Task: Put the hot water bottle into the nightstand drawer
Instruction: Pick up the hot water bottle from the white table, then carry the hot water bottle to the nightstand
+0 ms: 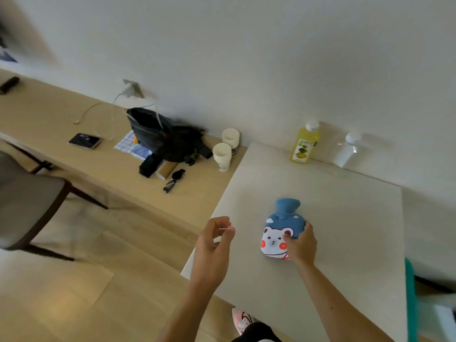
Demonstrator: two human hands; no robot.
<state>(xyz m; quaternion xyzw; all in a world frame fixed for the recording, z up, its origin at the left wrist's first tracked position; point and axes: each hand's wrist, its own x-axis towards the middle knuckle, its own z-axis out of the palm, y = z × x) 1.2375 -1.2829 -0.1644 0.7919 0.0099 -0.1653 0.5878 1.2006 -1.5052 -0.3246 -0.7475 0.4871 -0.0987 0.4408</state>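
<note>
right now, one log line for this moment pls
stage: grasping | right hand: on hot water bottle, grip unclear | left hand: free, half curled | bottle on: white nightstand top | drawer: not in view

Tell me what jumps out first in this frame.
The blue hot water bottle with a bear face lies on the pale nightstand top, with the right hand resting on its lower right side. The left hand hovers half-curled over the top's left edge. At the back by the wall stands a yellow juice bottle.
</note>
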